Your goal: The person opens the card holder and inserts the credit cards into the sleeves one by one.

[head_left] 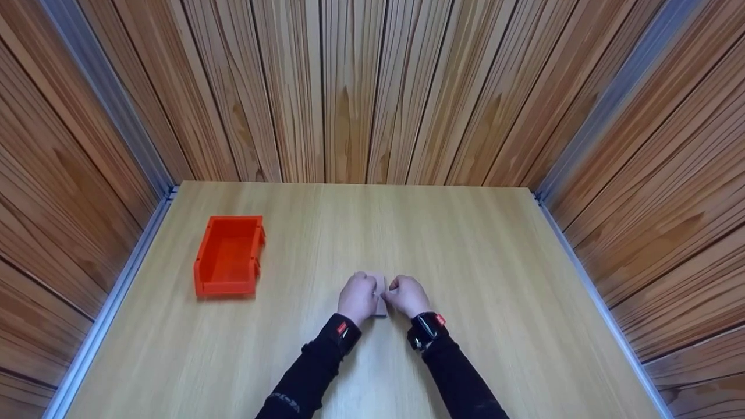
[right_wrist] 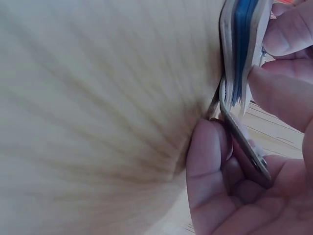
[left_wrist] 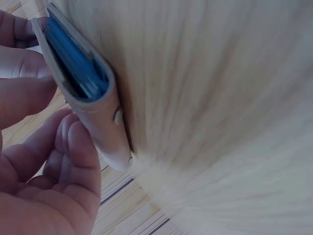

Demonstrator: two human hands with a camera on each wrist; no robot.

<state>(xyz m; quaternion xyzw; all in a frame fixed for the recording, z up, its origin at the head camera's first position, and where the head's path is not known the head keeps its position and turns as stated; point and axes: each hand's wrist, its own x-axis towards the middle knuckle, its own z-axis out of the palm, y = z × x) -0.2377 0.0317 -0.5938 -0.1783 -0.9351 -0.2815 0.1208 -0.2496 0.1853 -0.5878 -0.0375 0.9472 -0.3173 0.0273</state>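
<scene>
A small pale pinkish card holder (head_left: 379,311) lies on the table between the two hands. Its blue inner sleeves show from the end in the left wrist view, between two covers with a rounded spine (left_wrist: 100,125). My left hand (head_left: 358,295) holds it from the left, fingers curled beside the spine and other fingertips on the upper cover. From the right, my right hand (head_left: 408,295) holds the opposite edge. A closing strap (right_wrist: 244,145) with a metal snap sticks out there, between the thumb and curled fingers of that hand.
An orange-red open bin (head_left: 227,256) stands on the wooden table (head_left: 465,250) at the left. Wood-plank walls (head_left: 349,93) with metal corner rails (head_left: 593,128) enclose the table at the back and both sides. Both wrists carry black straps with cameras.
</scene>
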